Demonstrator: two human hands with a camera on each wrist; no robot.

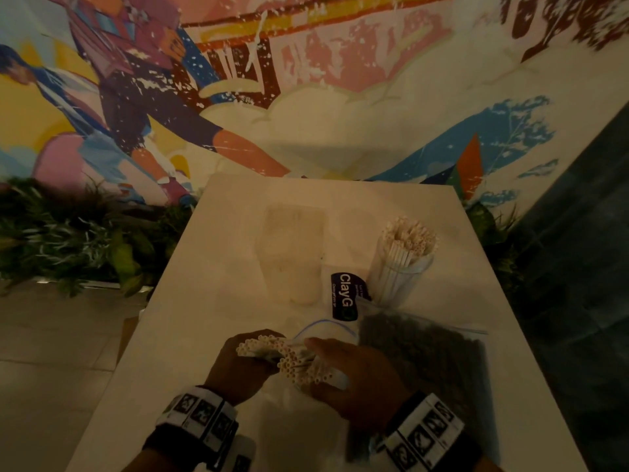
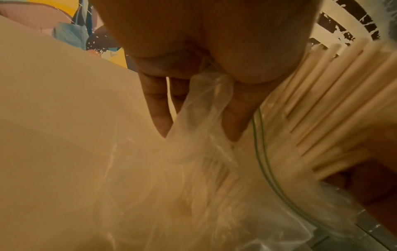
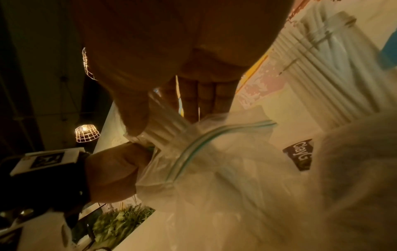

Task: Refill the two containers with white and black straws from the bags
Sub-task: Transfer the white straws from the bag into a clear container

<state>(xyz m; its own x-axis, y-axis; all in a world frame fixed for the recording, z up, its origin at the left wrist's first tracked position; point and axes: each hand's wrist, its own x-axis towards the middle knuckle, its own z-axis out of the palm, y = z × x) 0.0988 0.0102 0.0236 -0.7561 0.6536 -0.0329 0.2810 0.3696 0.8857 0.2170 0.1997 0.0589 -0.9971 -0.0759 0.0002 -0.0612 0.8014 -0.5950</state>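
Note:
Near the table's front edge, both hands work at a clear zip bag (image 1: pixel 306 400) of white straws (image 1: pixel 299 362). My left hand (image 1: pixel 258 352) pinches the bag's plastic (image 2: pixel 204 108) between thumb and fingers (image 2: pixel 159 108). My right hand (image 1: pixel 340 366) grips a bundle of the white straws (image 3: pixel 165 122) sticking out of the bag's mouth (image 3: pixel 193 146). An empty clear container (image 1: pixel 292 260) stands at mid-table. To its right, a second clear container (image 1: pixel 401 267) holds white straws. A zip bag of black straws (image 1: pixel 422 356) lies right of my hands.
A small dark "ClayGo" card (image 1: pixel 344 296) stands between the two containers. The white table (image 1: pixel 204 301) ends at a painted mural wall. Green plants (image 1: pixel 78 240) run along its left side, and a dark tiled wall (image 1: pixel 578 267) is on the right.

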